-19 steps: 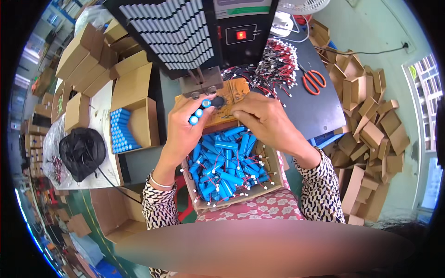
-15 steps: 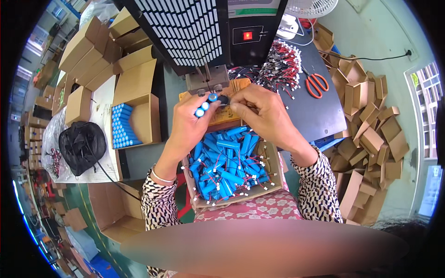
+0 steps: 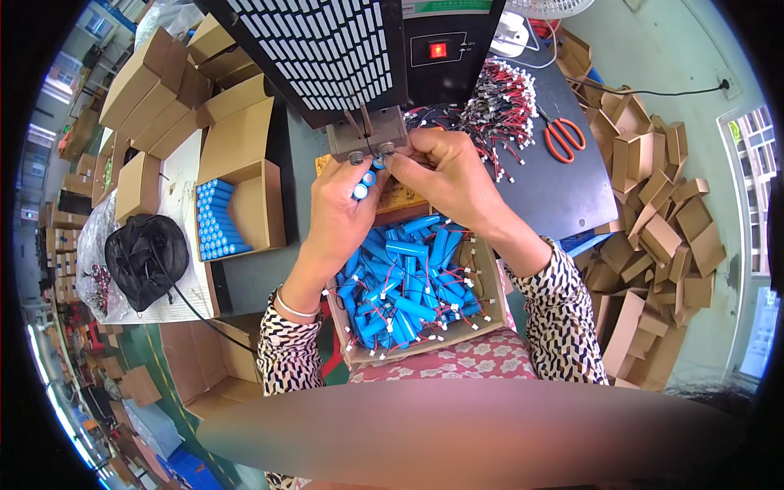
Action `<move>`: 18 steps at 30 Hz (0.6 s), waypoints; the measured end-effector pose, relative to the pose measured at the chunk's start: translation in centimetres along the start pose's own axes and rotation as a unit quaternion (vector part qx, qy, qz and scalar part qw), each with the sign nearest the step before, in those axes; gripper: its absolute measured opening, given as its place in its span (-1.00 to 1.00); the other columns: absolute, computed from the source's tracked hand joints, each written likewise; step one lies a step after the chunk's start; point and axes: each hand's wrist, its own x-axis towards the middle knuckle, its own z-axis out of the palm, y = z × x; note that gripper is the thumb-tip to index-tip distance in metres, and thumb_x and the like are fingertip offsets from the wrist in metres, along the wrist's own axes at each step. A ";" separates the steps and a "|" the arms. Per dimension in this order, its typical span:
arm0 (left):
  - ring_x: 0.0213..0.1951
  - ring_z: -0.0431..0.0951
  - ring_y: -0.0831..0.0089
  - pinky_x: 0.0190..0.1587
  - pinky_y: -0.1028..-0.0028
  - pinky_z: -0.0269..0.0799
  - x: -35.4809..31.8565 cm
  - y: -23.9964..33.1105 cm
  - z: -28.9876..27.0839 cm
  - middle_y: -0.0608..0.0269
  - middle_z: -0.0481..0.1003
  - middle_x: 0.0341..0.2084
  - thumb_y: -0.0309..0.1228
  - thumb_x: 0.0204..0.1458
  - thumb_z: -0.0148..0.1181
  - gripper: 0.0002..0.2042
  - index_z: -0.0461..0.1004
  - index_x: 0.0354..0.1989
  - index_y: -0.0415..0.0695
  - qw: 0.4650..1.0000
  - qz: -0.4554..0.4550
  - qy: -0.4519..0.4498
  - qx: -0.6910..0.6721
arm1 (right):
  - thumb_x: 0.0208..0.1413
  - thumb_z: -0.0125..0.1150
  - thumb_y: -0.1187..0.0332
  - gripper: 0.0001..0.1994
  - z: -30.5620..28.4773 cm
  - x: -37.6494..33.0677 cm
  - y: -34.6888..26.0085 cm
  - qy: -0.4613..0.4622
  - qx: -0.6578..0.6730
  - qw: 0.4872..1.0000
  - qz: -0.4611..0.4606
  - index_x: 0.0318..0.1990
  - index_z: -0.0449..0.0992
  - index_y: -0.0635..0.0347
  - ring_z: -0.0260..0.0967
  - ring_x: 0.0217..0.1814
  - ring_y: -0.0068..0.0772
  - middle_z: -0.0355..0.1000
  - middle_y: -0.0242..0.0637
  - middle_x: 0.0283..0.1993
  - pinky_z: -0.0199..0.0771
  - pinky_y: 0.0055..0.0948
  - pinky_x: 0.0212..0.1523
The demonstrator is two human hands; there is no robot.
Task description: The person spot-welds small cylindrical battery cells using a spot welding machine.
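Note:
My left hand [image 3: 336, 208] is closed around several blue cylindrical battery cells [image 3: 360, 191], their pale round ends pointing up. The topmost cell sits right under the metal head [image 3: 367, 135] of a black spot welding machine [image 3: 327, 57]. My right hand [image 3: 449, 175] is pinched shut at the top cell's end, beside the head; whatever lies between its fingertips is hidden. Below both hands, an open cardboard box [image 3: 416, 351] on my lap is heaped with blue cells [image 3: 400, 282] bearing red and black wires with white plugs.
To the left, a cardboard box [image 3: 265, 212] holds neat rows of blue cells. A black mesh bag [image 3: 145, 260] lies beyond it. Wire leads with white plugs [image 3: 502, 106] and orange-handled scissors [image 3: 563, 140] lie right of the machine. Small cardboard boxes [image 3: 657, 229] are piled at far right.
My right hand has moved up and left, closing in on the top cell. My left hand has shifted slightly with the cells, bringing the top one nearer the metal head.

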 end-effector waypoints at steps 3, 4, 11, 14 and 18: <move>-0.54 0.40 0.28 -0.47 0.42 0.27 0.2 0.4 0.0 0.07 0.42 -0.56 -0.60 -0.11 0.22 -0.83 0.48 -0.29 -0.28 1.000 -0.001 0.001 -0.005 | -0.05 0.18 0.44 -0.83 0.2 0.1 0.2 0.010 0.029 1.000 0.003 -0.49 0.47 0.44 0.26 -0.61 -0.64 0.38 -0.21 -0.66 0.28 -0.49 -0.54; -0.55 0.39 0.29 -0.48 0.41 0.26 0.3 0.4 0.0 0.08 0.41 -0.58 -0.60 -0.11 0.22 -0.84 0.47 -0.30 -0.28 1.000 0.006 0.008 -0.008 | -0.05 0.18 0.44 -0.83 0.1 0.1 0.1 0.010 0.022 1.000 0.000 -0.50 0.47 0.44 0.27 -0.61 -0.62 0.37 -0.19 -0.67 0.29 -0.49 -0.54; -0.56 0.36 0.19 -0.50 0.37 0.22 0.1 0.4 -0.3 0.04 0.38 -0.61 -0.54 -0.08 0.23 -0.89 0.45 -0.39 -0.28 1.000 -0.005 0.011 0.006 | 0.01 0.16 0.41 -0.84 -1.2 -0.8 -2.0 -0.035 -0.163 0.983 -0.078 -0.29 0.48 0.33 0.44 -0.43 -0.13 0.44 -0.07 -0.43 0.32 -0.35 -0.53; -0.55 0.36 0.11 -0.49 0.27 0.22 -0.5 -0.5 -0.7 0.01 0.40 -0.63 -0.45 -0.05 0.26 -0.86 0.47 -0.41 -0.28 0.999 -0.014 -0.014 0.034 | 0.10 0.11 0.51 -0.87 -1.6 -1.8 -1.2 -0.027 -0.266 0.937 -0.223 -0.20 0.43 0.32 0.40 -0.48 -0.32 0.40 -0.09 -0.39 0.34 -0.46 -0.47; -0.57 0.35 0.17 -0.49 0.33 0.23 0.1 0.5 -1.4 0.02 0.41 -0.60 -0.45 -0.04 0.26 -0.86 0.47 -0.44 -0.27 0.998 -0.008 -0.032 0.045 | 0.02 0.09 0.59 -0.65 -1.8 -4.3 -1.2 -0.016 -0.147 0.987 -0.067 -0.01 0.26 0.27 0.38 -0.38 0.03 0.40 -0.03 -0.40 0.35 -0.14 -0.45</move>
